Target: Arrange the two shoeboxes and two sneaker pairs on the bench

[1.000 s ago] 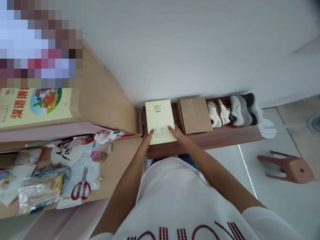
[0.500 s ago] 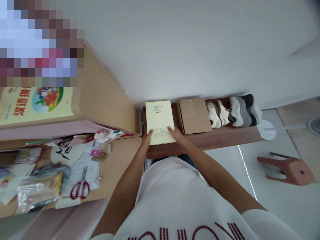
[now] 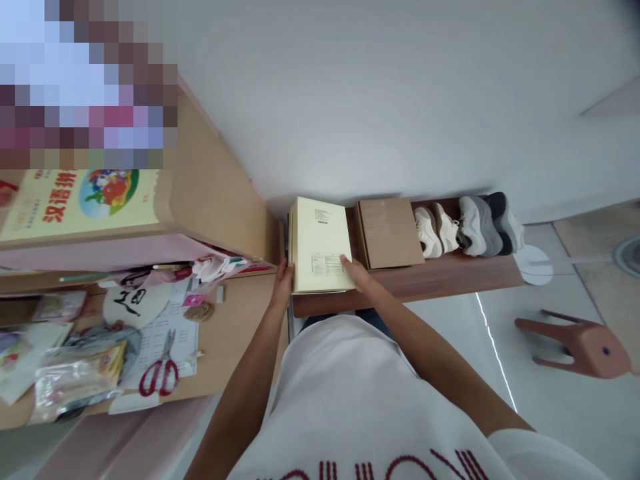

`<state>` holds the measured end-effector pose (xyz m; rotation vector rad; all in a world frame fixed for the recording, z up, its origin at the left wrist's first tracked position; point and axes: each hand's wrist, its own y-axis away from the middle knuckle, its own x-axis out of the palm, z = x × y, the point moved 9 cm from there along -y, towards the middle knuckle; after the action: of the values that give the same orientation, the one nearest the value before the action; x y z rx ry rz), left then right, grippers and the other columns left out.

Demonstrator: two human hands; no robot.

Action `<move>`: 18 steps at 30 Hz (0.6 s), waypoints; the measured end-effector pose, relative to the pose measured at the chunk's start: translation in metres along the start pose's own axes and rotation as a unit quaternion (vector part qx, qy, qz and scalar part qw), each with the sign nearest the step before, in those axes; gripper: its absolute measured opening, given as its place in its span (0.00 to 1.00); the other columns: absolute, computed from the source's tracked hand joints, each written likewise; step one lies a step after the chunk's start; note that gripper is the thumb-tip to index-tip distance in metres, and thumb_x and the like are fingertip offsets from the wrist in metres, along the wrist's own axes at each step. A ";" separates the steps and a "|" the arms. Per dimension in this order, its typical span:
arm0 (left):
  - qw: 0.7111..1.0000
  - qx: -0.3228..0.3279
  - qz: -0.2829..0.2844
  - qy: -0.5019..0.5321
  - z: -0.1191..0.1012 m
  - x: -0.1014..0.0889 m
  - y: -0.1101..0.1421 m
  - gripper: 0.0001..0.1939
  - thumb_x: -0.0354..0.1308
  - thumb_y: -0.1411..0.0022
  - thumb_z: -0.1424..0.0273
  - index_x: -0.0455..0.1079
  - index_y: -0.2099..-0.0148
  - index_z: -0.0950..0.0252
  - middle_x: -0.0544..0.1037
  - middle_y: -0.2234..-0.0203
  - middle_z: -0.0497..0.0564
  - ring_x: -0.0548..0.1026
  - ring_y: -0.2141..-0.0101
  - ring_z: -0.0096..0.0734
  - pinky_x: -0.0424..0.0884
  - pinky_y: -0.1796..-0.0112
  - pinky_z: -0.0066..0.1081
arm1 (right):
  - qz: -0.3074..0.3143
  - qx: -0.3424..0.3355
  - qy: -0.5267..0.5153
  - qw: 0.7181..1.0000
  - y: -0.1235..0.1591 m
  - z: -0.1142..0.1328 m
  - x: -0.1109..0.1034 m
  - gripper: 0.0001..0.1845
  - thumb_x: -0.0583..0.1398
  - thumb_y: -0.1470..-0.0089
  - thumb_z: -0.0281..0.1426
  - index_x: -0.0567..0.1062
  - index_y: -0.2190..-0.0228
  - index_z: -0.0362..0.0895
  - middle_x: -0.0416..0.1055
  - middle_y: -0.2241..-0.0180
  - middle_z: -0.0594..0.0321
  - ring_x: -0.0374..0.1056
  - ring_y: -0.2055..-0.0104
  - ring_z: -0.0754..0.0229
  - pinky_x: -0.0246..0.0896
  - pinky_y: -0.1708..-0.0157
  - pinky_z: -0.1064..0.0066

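Note:
A pale yellow box (image 3: 320, 243) with printed labels sits at the left end of a low dark wooden bench (image 3: 450, 275) against the white wall. My left hand (image 3: 283, 285) grips its near left edge, fingers curled round the side. My right hand (image 3: 356, 273) holds the near right corner, thumb on the top face. The box's left side is tipped up so that its side wall shows. A brown cardboard box (image 3: 390, 231) lies right beside it on the bench.
Two pairs of shoes, cream (image 3: 436, 229) and grey (image 3: 487, 223), stand on the bench's right half. A cluttered wooden desk (image 3: 235, 327) at the left carries red scissors (image 3: 160, 373), papers and packets. A reddish stool (image 3: 580, 340) lies on the pale floor.
The yellow box has lifted and tilted, its left side now showing. My left hand slid from the near edge round to the left side. The right hand stays at the corner.

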<state>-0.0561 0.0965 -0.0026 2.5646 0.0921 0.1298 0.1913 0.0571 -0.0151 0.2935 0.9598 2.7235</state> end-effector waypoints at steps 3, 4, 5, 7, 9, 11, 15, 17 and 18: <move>0.998 -0.021 0.040 0.050 -0.004 0.004 0.011 0.32 0.65 0.42 0.51 0.70 0.41 0.63 0.78 0.46 0.56 0.72 0.42 0.46 0.71 0.43 0.40 | 0.034 0.002 -0.031 0.999 0.004 0.002 0.007 0.25 0.57 0.37 0.49 0.74 0.49 0.43 0.79 0.52 0.52 0.76 0.48 0.51 0.67 0.42 0.54; 0.994 -0.038 0.074 0.067 -0.004 0.009 0.016 0.32 0.64 0.42 0.50 0.70 0.41 0.63 0.79 0.47 0.57 0.74 0.43 0.47 0.72 0.45 0.41 | 0.045 0.003 -0.040 0.998 0.005 0.002 0.010 0.25 0.56 0.37 0.49 0.74 0.50 0.43 0.80 0.52 0.51 0.76 0.48 0.50 0.66 0.42 0.54; 0.990 -0.055 0.102 0.080 -0.005 0.014 0.021 0.33 0.63 0.41 0.49 0.70 0.41 0.64 0.79 0.48 0.58 0.75 0.45 0.48 0.74 0.46 0.43 | 0.055 0.006 -0.046 0.997 0.006 0.002 0.012 0.25 0.55 0.36 0.49 0.74 0.50 0.43 0.79 0.52 0.51 0.76 0.48 0.50 0.66 0.42 0.53; 0.984 -0.076 0.127 0.095 -0.009 0.019 0.029 0.34 0.62 0.40 0.49 0.68 0.39 0.64 0.80 0.50 0.58 0.77 0.47 0.49 0.76 0.49 0.44 | 0.067 0.012 -0.050 0.996 0.007 0.001 0.016 0.27 0.54 0.36 0.50 0.74 0.49 0.42 0.79 0.52 0.50 0.76 0.48 0.49 0.65 0.41 0.53; 0.985 -0.070 0.121 0.096 -0.016 0.020 0.033 0.34 0.63 0.41 0.52 0.66 0.38 0.65 0.80 0.50 0.59 0.77 0.48 0.48 0.77 0.50 0.43 | 0.071 0.007 -0.036 0.997 0.007 0.002 0.018 0.29 0.53 0.36 0.52 0.73 0.48 0.43 0.79 0.50 0.51 0.75 0.47 0.50 0.64 0.41 0.52; 0.989 -0.044 0.106 0.095 -0.025 0.020 0.036 0.34 0.64 0.41 0.54 0.65 0.37 0.64 0.80 0.50 0.58 0.78 0.48 0.47 0.77 0.50 0.42 | 0.067 -0.019 -0.002 0.998 0.006 0.009 0.018 0.31 0.52 0.37 0.54 0.71 0.45 0.44 0.77 0.47 0.53 0.72 0.44 0.51 0.62 0.39 0.53; 0.993 -0.004 0.076 0.091 -0.036 0.022 0.039 0.33 0.65 0.40 0.58 0.64 0.36 0.62 0.80 0.48 0.56 0.78 0.48 0.44 0.76 0.49 0.39 | -0.023 -0.092 0.123 0.988 0.005 0.030 0.008 0.35 0.56 0.39 0.53 0.66 0.39 0.45 0.63 0.35 0.55 0.54 0.30 0.52 0.42 0.30 0.54; 0.995 0.009 0.066 0.079 -0.040 0.025 0.041 0.33 0.66 0.41 0.59 0.65 0.36 0.61 0.79 0.48 0.55 0.78 0.48 0.43 0.76 0.48 0.39 | -0.056 -0.116 0.175 0.976 0.009 0.037 0.009 0.37 0.56 0.40 0.52 0.64 0.37 0.44 0.52 0.30 0.55 0.42 0.26 0.53 0.32 0.28 0.56; 0.995 0.015 0.063 0.070 -0.042 0.026 0.042 0.33 0.66 0.41 0.59 0.65 0.36 0.60 0.79 0.48 0.55 0.78 0.48 0.43 0.76 0.48 0.39 | -0.057 -0.124 0.189 0.972 0.011 0.040 0.012 0.38 0.56 0.40 0.52 0.62 0.36 0.44 0.49 0.29 0.56 0.38 0.26 0.53 0.28 0.28 0.56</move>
<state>-0.0332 0.0868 0.0573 2.5889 -0.0162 0.3581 0.1885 0.0757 0.0237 -0.3269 0.6781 2.8033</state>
